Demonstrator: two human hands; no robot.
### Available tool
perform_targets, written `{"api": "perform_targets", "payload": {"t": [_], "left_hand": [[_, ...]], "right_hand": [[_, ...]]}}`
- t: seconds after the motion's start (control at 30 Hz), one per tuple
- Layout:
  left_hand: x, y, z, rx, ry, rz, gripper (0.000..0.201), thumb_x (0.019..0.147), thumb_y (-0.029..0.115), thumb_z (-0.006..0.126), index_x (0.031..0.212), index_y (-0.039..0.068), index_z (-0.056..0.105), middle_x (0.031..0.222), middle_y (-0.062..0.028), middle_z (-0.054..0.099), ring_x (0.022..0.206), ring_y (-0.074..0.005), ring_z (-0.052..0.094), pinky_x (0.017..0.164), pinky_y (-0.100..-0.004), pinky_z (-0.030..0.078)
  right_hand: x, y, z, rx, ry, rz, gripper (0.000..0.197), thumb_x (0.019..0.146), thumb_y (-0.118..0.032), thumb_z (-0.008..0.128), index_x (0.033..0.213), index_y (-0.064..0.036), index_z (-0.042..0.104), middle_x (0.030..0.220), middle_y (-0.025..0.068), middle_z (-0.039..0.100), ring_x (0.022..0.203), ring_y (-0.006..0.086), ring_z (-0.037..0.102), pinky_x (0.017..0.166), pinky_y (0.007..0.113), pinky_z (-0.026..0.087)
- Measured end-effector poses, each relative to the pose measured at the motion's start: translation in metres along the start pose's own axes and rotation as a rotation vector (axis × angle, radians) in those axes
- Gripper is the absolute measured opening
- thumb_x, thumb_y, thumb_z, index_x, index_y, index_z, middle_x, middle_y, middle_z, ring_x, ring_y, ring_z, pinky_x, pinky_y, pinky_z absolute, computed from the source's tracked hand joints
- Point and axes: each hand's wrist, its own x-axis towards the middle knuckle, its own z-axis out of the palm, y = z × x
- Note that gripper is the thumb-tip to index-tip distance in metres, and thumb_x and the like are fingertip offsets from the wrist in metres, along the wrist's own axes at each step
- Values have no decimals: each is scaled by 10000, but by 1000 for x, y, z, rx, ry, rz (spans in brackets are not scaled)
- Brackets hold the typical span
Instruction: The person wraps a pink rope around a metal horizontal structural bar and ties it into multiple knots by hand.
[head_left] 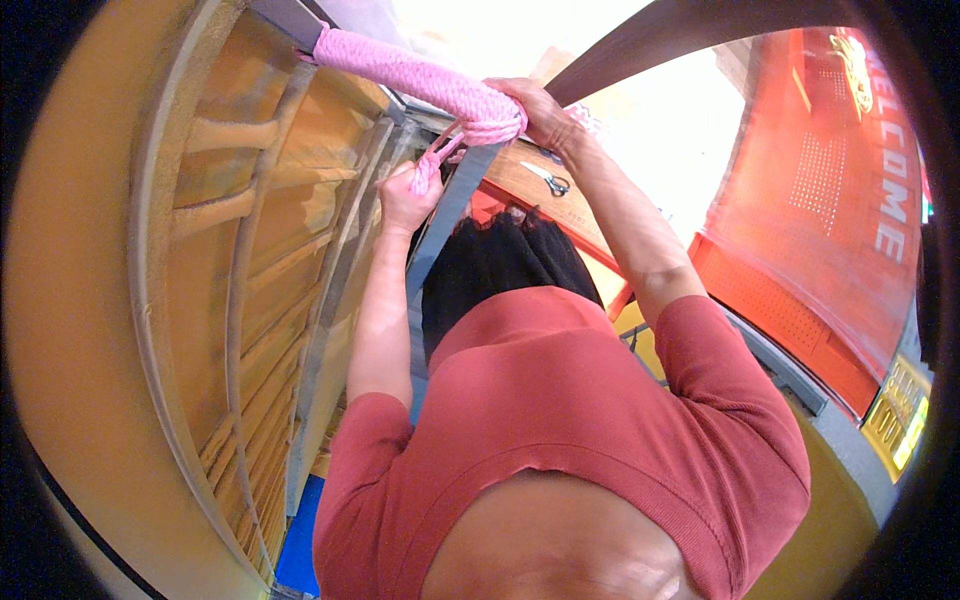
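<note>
Pink cord [400, 75] is woven in a tight sleeve around a grey metal rail [445, 225], and its lower end bunches into several loops. My left hand [408, 203] is closed in a fist on a small bundle of pink cord [428, 170], held just below the sleeve and stretched up toward it. Around the sleeve's near end, my right hand [538, 110] is wrapped with its fingers partly hidden behind the cord and rail. A bare stretch of the rail runs down past my left wrist.
Black-handled scissors [547, 178] lie on a wooden surface [580, 210] with an orange edge, beyond my right forearm. A barred metal frame [240, 260] stands close on the left. At the right is an orange perforated panel [810, 200]. A dark curved bar [690, 35] crosses the upper right.
</note>
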Motion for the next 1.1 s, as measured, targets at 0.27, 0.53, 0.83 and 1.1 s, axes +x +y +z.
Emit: {"api": "perform_targets", "payload": {"t": [0.27, 0.53, 0.83, 1.1], "left_hand": [[88, -50, 3, 230, -303, -212, 188, 749, 214, 715, 762, 36, 657, 705, -133, 641, 644, -284, 636, 584, -374, 495], [114, -83, 83, 212, -171, 308, 262, 800, 306, 620, 936, 88, 673, 919, -139, 669, 901, -319, 618, 845, -437, 452], [160, -49, 53, 564, -19, 479, 210, 868, 239, 540, 823, 62, 643, 812, -144, 629, 846, -310, 603, 795, -430, 454], [182, -31, 62, -122, -200, 38, 134, 847, 169, 601, 748, 80, 594, 693, -83, 568, 716, -205, 588, 697, -349, 492]], "right_hand": [[-2, -5, 15, -13, 221, 45, 307, 928, -152, 437, 1047, 72, 610, 960, 127, 663, 831, 148, 663, 739, 275, 551], [-10, 1, 20, -28, 147, -130, 392, 913, -185, 378, 1100, 65, 614, 1072, 152, 643, 980, 183, 612, 918, 294, 465], [-11, 5, 14, 56, 165, -339, 463, 952, -259, 332, 1213, 64, 538, 1184, 201, 597, 1078, 248, 590, 1004, 338, 437], [-8, 12, 26, -15, 279, -456, 445, 968, -295, 369, 1174, 51, 558, 1168, 180, 608, 1102, 233, 577, 999, 330, 438]]}}
